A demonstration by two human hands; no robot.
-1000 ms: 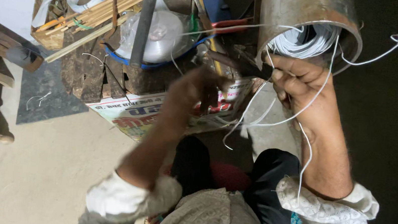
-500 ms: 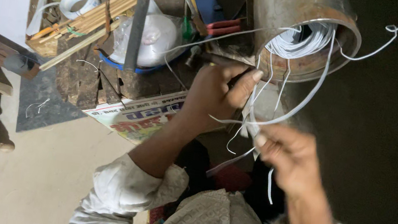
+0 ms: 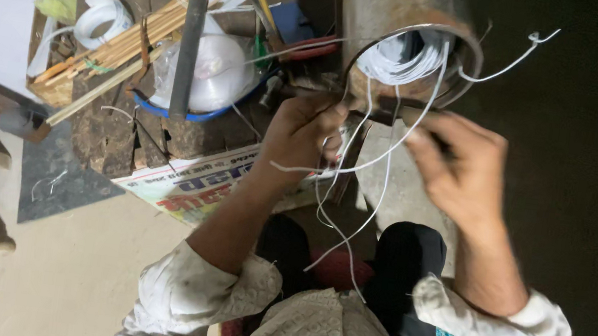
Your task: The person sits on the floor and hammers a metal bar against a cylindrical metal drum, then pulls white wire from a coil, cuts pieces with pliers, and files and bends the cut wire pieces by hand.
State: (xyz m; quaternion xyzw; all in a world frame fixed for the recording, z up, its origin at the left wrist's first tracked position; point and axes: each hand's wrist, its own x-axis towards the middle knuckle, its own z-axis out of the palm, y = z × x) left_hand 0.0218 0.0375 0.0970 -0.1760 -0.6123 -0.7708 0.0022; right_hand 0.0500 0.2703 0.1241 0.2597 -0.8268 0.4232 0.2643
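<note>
White wire (image 3: 359, 169) loops down from the rusty pipe (image 3: 406, 37) mouth. Just below that pipe, the left hand (image 3: 303, 134) has come up and pinches the strands; the right hand (image 3: 458, 169), blurred, has swung back beside it, fingers curled, grip unclear. Left of the pipe lies a bamboo bundle (image 3: 141, 27).

A flat printed paper sheet (image 3: 198, 182), white with red and dark lettering, is lying just below the blue-rimmed bowl (image 3: 203, 112), its clear plastic bag (image 3: 207, 77) bulging inside.
</note>
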